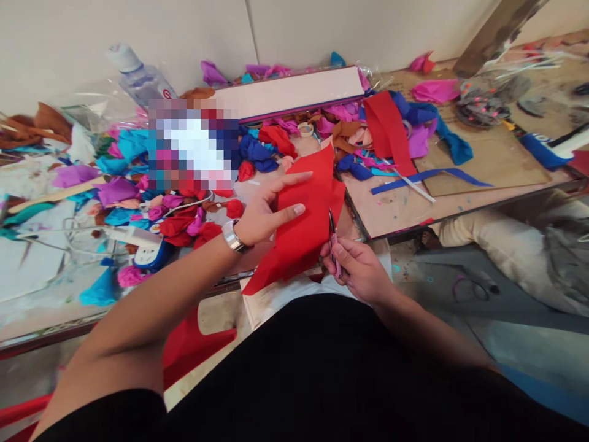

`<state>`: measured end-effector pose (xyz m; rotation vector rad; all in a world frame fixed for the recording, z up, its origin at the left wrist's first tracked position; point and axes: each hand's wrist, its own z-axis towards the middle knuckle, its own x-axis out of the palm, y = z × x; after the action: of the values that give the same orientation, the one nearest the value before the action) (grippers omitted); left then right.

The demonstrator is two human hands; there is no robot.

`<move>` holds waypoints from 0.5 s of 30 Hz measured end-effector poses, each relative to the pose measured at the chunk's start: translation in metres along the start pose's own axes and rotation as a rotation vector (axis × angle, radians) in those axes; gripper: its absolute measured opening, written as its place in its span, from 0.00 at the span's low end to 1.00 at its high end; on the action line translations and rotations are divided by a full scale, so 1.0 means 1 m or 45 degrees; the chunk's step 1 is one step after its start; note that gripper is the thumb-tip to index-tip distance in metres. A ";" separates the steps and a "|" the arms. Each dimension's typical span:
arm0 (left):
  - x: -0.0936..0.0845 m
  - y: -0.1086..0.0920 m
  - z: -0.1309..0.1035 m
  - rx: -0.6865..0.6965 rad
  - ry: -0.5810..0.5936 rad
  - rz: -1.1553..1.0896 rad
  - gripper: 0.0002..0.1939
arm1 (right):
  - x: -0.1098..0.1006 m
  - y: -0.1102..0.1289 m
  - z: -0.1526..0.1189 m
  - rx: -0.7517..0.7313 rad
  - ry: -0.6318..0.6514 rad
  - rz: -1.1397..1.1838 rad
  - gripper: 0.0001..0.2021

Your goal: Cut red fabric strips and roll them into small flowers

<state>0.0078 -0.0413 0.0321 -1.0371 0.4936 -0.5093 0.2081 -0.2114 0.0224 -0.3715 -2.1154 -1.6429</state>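
A large red sheet (306,215) lies at the table's front edge, its lower left corner hanging over. My left hand (271,212) rests on the sheet's left part, thumb and fingers spread apart. At the sheet's right edge, my right hand (352,264) grips a pair of scissors (335,248) with pink handles. The dark blades point away from my body and touch the edge of the sheet; whether they are parted is hard to tell. Another piece of red material (338,199) shows just beyond the blades.
Crumpled coloured pieces (184,224) cover the left table around a power strip (150,255). Behind stand a clear bottle (142,80) and a long pale box (289,92). A red strip (389,132) and blue strip (432,178) lie right. A person's leg (501,236) shows below.
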 end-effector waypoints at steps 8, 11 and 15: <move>-0.002 -0.005 -0.001 -0.110 0.120 0.024 0.37 | 0.002 0.000 -0.005 0.033 -0.001 -0.012 0.22; -0.001 -0.007 -0.002 -0.051 0.127 0.086 0.40 | 0.003 0.001 -0.005 0.022 0.009 0.011 0.22; 0.001 -0.008 -0.004 0.000 0.095 0.185 0.42 | 0.003 0.001 -0.002 -0.009 -0.007 0.037 0.22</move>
<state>0.0051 -0.0476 0.0377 -0.9765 0.6303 -0.4199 0.2062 -0.2133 0.0250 -0.4079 -2.0985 -1.6353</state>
